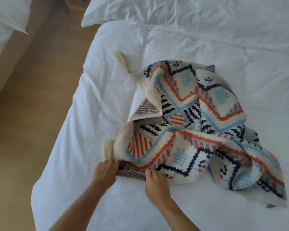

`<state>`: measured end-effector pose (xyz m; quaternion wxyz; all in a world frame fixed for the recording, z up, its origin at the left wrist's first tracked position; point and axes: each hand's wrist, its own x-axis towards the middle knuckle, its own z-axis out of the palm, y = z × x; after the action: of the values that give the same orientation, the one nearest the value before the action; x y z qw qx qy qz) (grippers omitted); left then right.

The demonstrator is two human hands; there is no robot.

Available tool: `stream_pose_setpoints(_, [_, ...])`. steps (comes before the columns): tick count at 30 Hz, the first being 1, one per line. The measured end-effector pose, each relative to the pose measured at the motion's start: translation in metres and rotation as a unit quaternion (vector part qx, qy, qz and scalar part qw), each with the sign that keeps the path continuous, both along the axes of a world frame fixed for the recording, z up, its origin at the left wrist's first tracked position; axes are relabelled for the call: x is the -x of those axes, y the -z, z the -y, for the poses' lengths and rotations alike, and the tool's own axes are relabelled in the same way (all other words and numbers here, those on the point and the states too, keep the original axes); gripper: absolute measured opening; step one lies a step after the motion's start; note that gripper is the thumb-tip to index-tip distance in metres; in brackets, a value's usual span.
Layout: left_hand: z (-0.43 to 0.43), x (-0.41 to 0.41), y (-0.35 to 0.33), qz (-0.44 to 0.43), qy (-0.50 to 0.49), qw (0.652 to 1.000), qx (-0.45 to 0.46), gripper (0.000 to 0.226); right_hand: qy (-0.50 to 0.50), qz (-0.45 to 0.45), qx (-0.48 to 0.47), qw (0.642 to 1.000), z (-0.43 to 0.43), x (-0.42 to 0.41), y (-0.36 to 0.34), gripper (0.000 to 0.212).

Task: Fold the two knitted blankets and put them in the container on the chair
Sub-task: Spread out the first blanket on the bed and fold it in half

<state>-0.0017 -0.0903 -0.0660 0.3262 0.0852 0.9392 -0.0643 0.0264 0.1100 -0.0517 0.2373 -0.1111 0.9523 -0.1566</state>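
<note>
Bedding: a white duvet [107,90] is lying in soft wrinkles over the bed and filling most of the view; a creased white pillow [173,9] is resting at its far edge.
Floor: a smooth tan floor [32,97] is running along the left side as an open strip, with a second bed [3,17] in white bordering it at far left.
Knitted blanket: the knitted blanket [198,130] is lying bunched right of centre on the duvet, its chunky cream knit showing stepped diamonds in orange, pale blue and navy.
Underside: a ribbed greyish backing is showing where the near edge is curling over.
Tassels: a cream far tassel [121,61] is trailing from the far left corner; a near tassel [108,150] is hanging beside the near left corner.
Left hand: the left hand [105,171] is gripping the near left corner, fingers curled into the knit.
Right hand: the right hand [155,182] is pinching the near edge, just right of the left hand.
Open room: bare duvet is lying left, near and far of the blanket; its right end is reaching close to the frame edge.
</note>
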Motion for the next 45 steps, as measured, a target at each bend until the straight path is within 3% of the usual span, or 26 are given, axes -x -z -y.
stream_pose_setpoints(3, [0.024, -0.037, -0.008, 0.054, -0.037, 0.998, 0.023, 0.032, -0.04, 0.081, 0.036, 0.995, 0.019, -0.023, 0.0, 0.03])
stream_pose_setpoints(5, [0.036, -0.052, -0.02, 0.021, -0.041, 0.999, 0.025, 0.028, -0.072, 0.096, 0.034, 0.992, 0.028, -0.034, -0.003, 0.033])
stream_pose_setpoints(9, [0.036, -0.058, -0.032, -0.096, 0.089, 0.991, 0.001, 0.05, -0.086, 0.067, 0.001, 0.994, 0.023, -0.041, 0.001, 0.032])
stream_pose_setpoints(13, [0.025, -0.062, -0.028, -0.113, 0.141, 0.981, -0.069, 0.05, -0.104, 0.044, -0.048, 0.992, 0.01, -0.051, 0.003, 0.039])
stream_pose_setpoints(19, [0.046, -0.086, -0.016, 0.01, 0.028, 1.0, 0.008, 0.059, -0.079, 0.039, -0.012, 0.996, 0.011, -0.063, 0.007, 0.037])
stream_pose_setpoints(23, [0.07, -0.103, -0.021, 0.024, -0.066, 0.994, 0.089, 0.05, -0.104, 0.041, 0.042, 0.993, 0.048, -0.077, 0.0, 0.03])
stream_pose_setpoints(26, [0.08, -0.115, -0.022, 0.022, -0.111, 0.988, 0.108, 0.045, -0.101, 0.039, 0.026, 0.994, 0.061, -0.088, 0.005, 0.03])
stream_pose_setpoints(33, [0.082, -0.126, -0.012, -0.013, -0.101, 0.993, 0.058, 0.043, -0.084, -0.006, -0.032, 0.996, 0.057, -0.097, 0.004, 0.042])
stream_pose_setpoints(38, [0.108, -0.123, -0.024, -0.076, -0.042, 0.994, 0.066, 0.041, -0.083, 0.049, 0.031, 0.995, 0.079, -0.099, 0.007, 0.036])
stream_pose_setpoints(42, [0.115, -0.124, -0.021, -0.005, -0.083, 0.985, 0.152, 0.044, -0.08, 0.075, 0.05, 0.993, 0.091, -0.108, 0.0, 0.038])
stream_pose_setpoints(45, [0.092, -0.127, -0.02, 0.01, -0.097, 0.987, 0.128, 0.04, -0.08, 0.089, 0.034, 0.992, 0.079, -0.109, -0.004, 0.041])
